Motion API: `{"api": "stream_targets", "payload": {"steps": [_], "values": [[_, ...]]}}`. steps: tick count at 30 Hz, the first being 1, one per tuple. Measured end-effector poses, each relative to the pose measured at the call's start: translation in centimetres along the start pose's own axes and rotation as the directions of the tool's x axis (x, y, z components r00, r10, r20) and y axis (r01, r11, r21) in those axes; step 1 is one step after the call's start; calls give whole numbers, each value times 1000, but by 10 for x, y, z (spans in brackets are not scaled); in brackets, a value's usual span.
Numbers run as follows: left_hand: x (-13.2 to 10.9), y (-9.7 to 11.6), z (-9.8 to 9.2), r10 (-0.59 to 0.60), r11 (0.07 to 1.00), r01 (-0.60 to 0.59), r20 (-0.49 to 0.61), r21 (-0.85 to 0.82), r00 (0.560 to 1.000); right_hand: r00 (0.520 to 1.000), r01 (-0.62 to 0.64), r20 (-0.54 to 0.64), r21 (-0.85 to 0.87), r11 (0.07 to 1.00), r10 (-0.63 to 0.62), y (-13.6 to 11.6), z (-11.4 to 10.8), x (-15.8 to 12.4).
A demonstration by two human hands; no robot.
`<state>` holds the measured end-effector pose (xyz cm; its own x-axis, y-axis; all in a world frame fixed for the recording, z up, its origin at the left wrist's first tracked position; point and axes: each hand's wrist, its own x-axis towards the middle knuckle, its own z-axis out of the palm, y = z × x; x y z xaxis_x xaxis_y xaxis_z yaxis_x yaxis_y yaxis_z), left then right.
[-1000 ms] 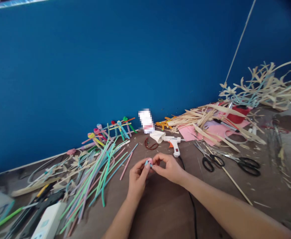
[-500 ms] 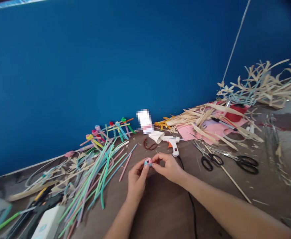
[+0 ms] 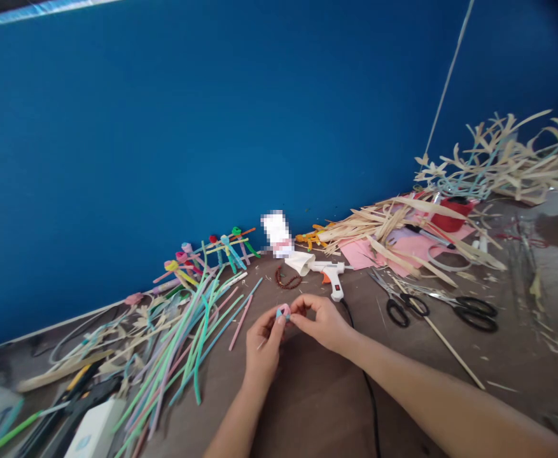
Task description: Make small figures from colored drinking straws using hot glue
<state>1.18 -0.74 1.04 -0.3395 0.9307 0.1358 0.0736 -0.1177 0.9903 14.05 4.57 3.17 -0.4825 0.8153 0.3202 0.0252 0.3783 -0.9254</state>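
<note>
A small pink and blue ring of fuzzy pipe cleaner (image 3: pixel 284 312) is pinched between my two hands, above the brown tabletop. My left hand (image 3: pixel 263 340) grips it from the left with thumb and fingers. From the right, my right hand (image 3: pixel 320 321) holds its edge with thumb and fingertips. Just behind the hands lie a white glue gun (image 3: pixel 334 280) with an orange trigger and a string of brown beads (image 3: pixel 285 278). A short pink pipe cleaner (image 3: pixel 241 323) rests left of my left hand.
Long pastel pipe cleaners (image 3: pixel 188 343) spread on the left, near a white box (image 3: pixel 95 429). Scissors (image 3: pixel 397 305) and a second pair with black handles (image 3: pixel 474 312) lie right. Dried pale strips (image 3: pixel 378 222) cover pink sheets by the blue wall (image 3: pixel 259 114). The glue gun's black cord (image 3: pixel 370 407) passes under my right forearm.
Both hands stay almost in place, still pinching the small ring. The view has shifted very slightly.
</note>
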Motion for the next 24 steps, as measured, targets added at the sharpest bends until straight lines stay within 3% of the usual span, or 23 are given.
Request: {"api": "stream_targets", "payload": {"steps": [5,12,24], "values": [[0,3,0,28,999,-28,-8,40,1000,999,11,-43,-16,1000,-11,1,0,1],[0,2,-1,55,998,-53,-35,46,998,1000,21,4,-16,1000,-21,3,0,0],[0,-2,-1,39,999,-39,19,20,999,999,21,45,-3,1000,-20,6,1,-1]]}}
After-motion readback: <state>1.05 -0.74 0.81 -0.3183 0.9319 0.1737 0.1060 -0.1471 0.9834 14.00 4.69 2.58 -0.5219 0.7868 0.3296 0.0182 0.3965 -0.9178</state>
